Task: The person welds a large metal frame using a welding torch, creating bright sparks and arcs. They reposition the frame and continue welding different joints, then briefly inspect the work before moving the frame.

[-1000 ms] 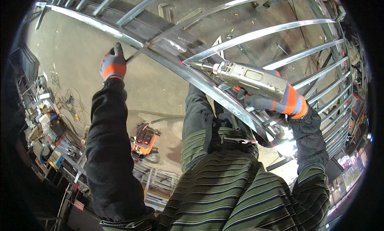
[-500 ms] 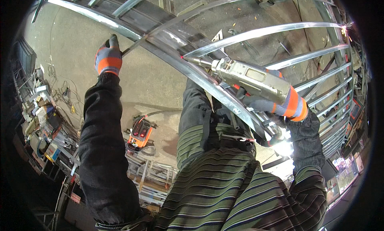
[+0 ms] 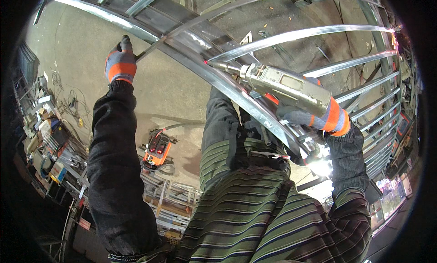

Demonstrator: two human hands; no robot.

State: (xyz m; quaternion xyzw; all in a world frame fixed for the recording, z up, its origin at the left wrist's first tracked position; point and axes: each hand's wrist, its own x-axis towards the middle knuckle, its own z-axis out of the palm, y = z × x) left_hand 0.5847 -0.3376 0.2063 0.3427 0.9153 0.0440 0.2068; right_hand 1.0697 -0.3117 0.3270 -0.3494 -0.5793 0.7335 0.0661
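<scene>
My left hand [image 3: 120, 62], in a grey and orange glove, is closed around the near end of a thin metal bar [image 3: 200, 19]. That bar crosses over the long shiny rail [image 3: 177, 56] of a metal frame. My right hand [image 3: 325, 119], gloved alike, grips a metal-bodied handheld welding gun [image 3: 291, 87]; its fingers are partly hidden beneath the body. The gun's nozzle [image 3: 223, 66] points left at the joint between the rail and a crossbar [image 3: 296, 37]. A small red light spot shows at that joint, with no sparks there.
An orange and black machine [image 3: 158, 149] with a cable stands on the floor. Parallel metal bars [image 3: 371, 110] fill the frame's right side. A pinkish glow shows at the far right edge, and a bright white light below my right wrist. Clutter and cables [image 3: 54, 135] lie left.
My left hand has shifted slightly left and up in the picture. Sparks at the far right have given way to a pinkish glow. The nozzle stays at the same joint.
</scene>
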